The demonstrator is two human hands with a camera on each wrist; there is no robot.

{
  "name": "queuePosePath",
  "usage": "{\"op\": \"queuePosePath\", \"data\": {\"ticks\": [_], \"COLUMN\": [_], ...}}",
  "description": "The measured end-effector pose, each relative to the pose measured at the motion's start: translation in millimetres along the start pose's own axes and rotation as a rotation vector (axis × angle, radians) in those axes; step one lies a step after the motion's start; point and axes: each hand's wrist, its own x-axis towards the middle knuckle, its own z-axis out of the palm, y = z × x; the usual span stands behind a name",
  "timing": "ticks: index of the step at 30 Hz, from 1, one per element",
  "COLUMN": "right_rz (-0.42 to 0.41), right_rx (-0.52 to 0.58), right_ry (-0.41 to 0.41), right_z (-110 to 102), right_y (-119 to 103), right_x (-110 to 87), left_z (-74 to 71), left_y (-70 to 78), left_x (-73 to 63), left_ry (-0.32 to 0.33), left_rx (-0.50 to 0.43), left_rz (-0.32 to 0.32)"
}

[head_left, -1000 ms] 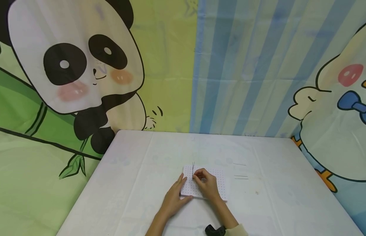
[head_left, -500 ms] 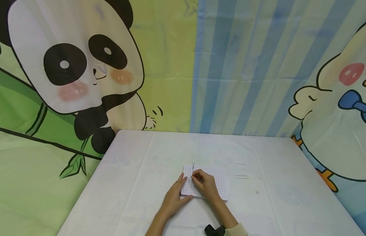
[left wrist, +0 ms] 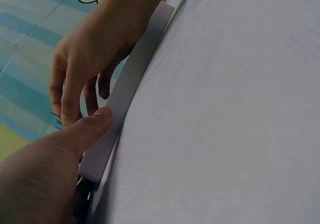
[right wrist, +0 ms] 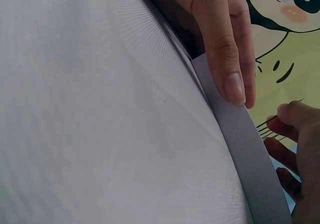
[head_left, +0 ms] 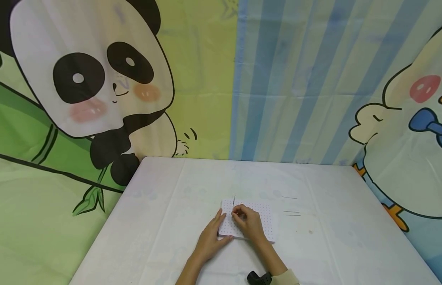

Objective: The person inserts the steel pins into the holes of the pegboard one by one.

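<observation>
A white board [head_left: 265, 221] with a grid of small dots or holes lies on the table. My left hand [head_left: 210, 238] grips its near left corner, thumb along the front edge and fingers along the left side. Thumb and index finger of my right hand [head_left: 250, 224] pinch a thin dark needle-like rod low down over the board's left part. Thin dark rods [head_left: 233, 200] rise upright just beyond those fingertips. In the right wrist view, several thin rods [right wrist: 266, 130] stand close together by the right fingertips; their lower ends are hidden behind the board's edge [right wrist: 235, 139].
Three thin dark rods [head_left: 291, 213] lie loose on the white-covered table [head_left: 331, 245], right of the board. A black strap-like device [head_left: 259, 278] sits at the right wrist beside a pale sleeve [head_left: 285, 278]. A printed curtain [head_left: 199, 79] hangs behind the table.
The right hand has shifted very slightly left, its fingertips still pinching at the rods. The left hand and the board have stayed in place.
</observation>
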Motion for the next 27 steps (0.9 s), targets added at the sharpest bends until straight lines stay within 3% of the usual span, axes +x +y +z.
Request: {"op": "queuePosePath", "data": {"ticks": [8,19,27], "right_rz": [-0.003,0.068,0.182], "right_rx": [0.042,0.087,0.157], "right_ry": [-0.006,-0.013,-0.016], "right_z": [1,-5,-33], "right_y": [0,-4,4], "right_x": [-0.8,-3.6,-8.1], "left_z": [-0.9,1.6,3.2], "left_y": [-1.0,-2.5,-0.9], "left_x": [-0.8,-1.5,-1.1], "left_ry": [0.013,0.015,0.018], "left_rx": [0.001,0.01,0.028], "left_rz": [0.008,0.008,0.001]}}
